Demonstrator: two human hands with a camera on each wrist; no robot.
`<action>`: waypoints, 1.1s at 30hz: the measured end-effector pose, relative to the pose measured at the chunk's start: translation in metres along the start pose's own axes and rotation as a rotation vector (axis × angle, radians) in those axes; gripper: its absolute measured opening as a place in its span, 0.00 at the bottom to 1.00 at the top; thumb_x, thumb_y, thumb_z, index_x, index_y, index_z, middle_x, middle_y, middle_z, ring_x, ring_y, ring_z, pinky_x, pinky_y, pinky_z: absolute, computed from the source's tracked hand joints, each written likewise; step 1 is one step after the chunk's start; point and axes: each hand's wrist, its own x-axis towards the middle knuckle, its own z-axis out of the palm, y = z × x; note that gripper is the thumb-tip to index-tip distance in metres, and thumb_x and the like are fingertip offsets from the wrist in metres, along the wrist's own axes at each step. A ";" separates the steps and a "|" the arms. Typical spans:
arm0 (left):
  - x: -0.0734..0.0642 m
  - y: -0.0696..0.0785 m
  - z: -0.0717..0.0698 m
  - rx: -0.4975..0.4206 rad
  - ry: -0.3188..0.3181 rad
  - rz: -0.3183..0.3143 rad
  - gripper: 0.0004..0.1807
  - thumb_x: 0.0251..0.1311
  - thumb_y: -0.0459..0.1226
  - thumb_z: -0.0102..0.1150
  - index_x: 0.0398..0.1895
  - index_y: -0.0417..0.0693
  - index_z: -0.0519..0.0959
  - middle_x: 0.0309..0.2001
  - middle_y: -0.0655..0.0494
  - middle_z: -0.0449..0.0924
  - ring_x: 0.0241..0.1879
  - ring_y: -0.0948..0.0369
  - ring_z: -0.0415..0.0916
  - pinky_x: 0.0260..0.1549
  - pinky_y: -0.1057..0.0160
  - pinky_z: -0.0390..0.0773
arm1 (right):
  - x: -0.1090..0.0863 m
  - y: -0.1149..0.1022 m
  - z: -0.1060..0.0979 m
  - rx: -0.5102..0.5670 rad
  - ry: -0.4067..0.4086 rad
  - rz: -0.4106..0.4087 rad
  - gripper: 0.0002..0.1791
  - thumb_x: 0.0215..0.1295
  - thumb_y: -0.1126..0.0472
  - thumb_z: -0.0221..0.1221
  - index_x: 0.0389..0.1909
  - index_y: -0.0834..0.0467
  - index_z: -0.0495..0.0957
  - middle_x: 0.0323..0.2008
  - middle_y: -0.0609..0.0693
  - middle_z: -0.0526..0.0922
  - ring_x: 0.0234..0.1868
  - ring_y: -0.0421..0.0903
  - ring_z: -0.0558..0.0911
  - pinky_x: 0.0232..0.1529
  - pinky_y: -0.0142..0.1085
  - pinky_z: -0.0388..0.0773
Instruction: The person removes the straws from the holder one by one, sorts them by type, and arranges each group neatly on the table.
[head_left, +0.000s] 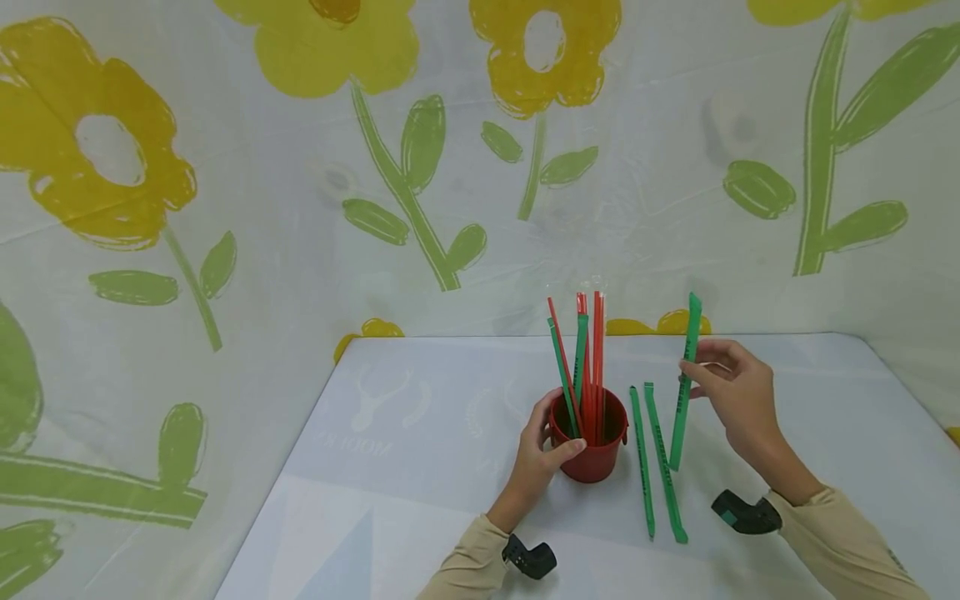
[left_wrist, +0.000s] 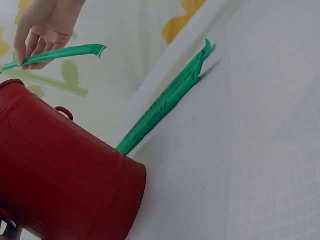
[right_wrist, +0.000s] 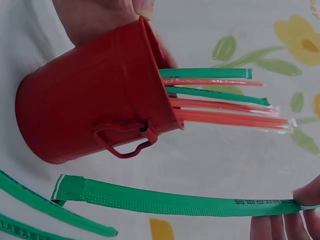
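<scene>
the red bucket [head_left: 588, 468] is gripped by the left hand [head_left: 537, 450], wrapped straws [head_left: 597, 358] standing inside; a green-wrapped straw [head_left: 681, 417] is pinched by the right hand [head_left: 746, 400] — held nearly upright beside the bucket. loading seems in hand — next, the pinched straw would need to be raised above the rim.

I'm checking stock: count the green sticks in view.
5: a held stick in the right hand, two loose sticks on the table beside the red bucket, and two standing sticks in the bucket among red sticks. More could be hidden inside it.
</scene>
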 end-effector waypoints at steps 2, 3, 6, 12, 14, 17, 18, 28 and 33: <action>0.000 0.000 0.000 0.004 0.000 0.001 0.34 0.57 0.40 0.55 0.69 0.63 0.59 0.63 0.62 0.66 0.62 0.59 0.62 0.56 0.52 0.68 | 0.000 0.002 -0.001 -0.026 -0.005 0.013 0.12 0.63 0.61 0.59 0.45 0.59 0.73 0.35 0.42 0.77 0.33 0.31 0.80 0.28 0.28 0.79; 0.000 0.001 0.000 0.008 -0.001 -0.002 0.34 0.57 0.40 0.55 0.69 0.62 0.59 0.64 0.62 0.66 0.62 0.60 0.63 0.56 0.52 0.68 | -0.001 0.003 -0.001 -0.037 -0.006 0.021 0.13 0.64 0.60 0.59 0.46 0.59 0.72 0.35 0.43 0.77 0.33 0.31 0.80 0.29 0.29 0.80; 0.001 0.000 0.000 0.012 -0.011 -0.007 0.35 0.57 0.39 0.55 0.70 0.57 0.58 0.64 0.58 0.66 0.62 0.58 0.62 0.57 0.51 0.67 | -0.001 0.007 -0.003 -0.069 -0.016 0.045 0.16 0.64 0.58 0.59 0.48 0.61 0.71 0.36 0.42 0.76 0.33 0.30 0.79 0.29 0.29 0.80; 0.000 0.002 0.000 0.004 -0.022 0.004 0.35 0.57 0.38 0.55 0.70 0.49 0.57 0.64 0.50 0.66 0.62 0.53 0.63 0.57 0.48 0.67 | -0.002 0.015 -0.006 -0.090 -0.046 0.067 0.18 0.64 0.59 0.59 0.50 0.64 0.70 0.36 0.42 0.76 0.33 0.29 0.79 0.28 0.29 0.80; 0.000 0.002 0.000 0.008 -0.018 0.004 0.35 0.58 0.39 0.55 0.70 0.52 0.57 0.64 0.54 0.66 0.62 0.55 0.63 0.57 0.49 0.67 | -0.002 0.018 -0.007 -0.092 -0.053 0.070 0.18 0.64 0.59 0.59 0.50 0.65 0.70 0.36 0.42 0.76 0.33 0.29 0.79 0.28 0.30 0.80; 0.000 0.002 0.000 0.012 -0.010 0.008 0.34 0.58 0.40 0.55 0.70 0.59 0.58 0.64 0.59 0.66 0.62 0.58 0.63 0.57 0.51 0.68 | -0.004 0.022 -0.008 -0.103 -0.064 0.082 0.20 0.64 0.58 0.59 0.51 0.66 0.70 0.37 0.43 0.76 0.33 0.29 0.78 0.29 0.30 0.80; -0.001 0.002 0.000 0.012 -0.008 0.010 0.34 0.58 0.41 0.54 0.69 0.61 0.58 0.64 0.61 0.66 0.62 0.59 0.63 0.56 0.51 0.68 | -0.004 0.024 -0.008 -0.110 -0.069 0.086 0.21 0.64 0.57 0.59 0.51 0.66 0.69 0.37 0.45 0.76 0.33 0.29 0.78 0.29 0.30 0.80; -0.001 0.001 0.001 0.002 -0.008 0.012 0.34 0.58 0.42 0.55 0.69 0.63 0.58 0.64 0.62 0.66 0.62 0.60 0.63 0.56 0.50 0.68 | -0.006 0.037 -0.010 -0.164 -0.112 0.158 0.25 0.66 0.54 0.56 0.56 0.68 0.68 0.45 0.60 0.75 0.32 0.28 0.77 0.30 0.30 0.80; -0.001 0.001 0.000 0.001 -0.008 0.014 0.34 0.58 0.42 0.55 0.69 0.63 0.58 0.63 0.63 0.66 0.62 0.60 0.63 0.56 0.50 0.68 | -0.007 0.045 -0.012 -0.180 -0.128 0.183 0.25 0.66 0.54 0.56 0.56 0.69 0.67 0.47 0.62 0.74 0.32 0.28 0.76 0.30 0.30 0.80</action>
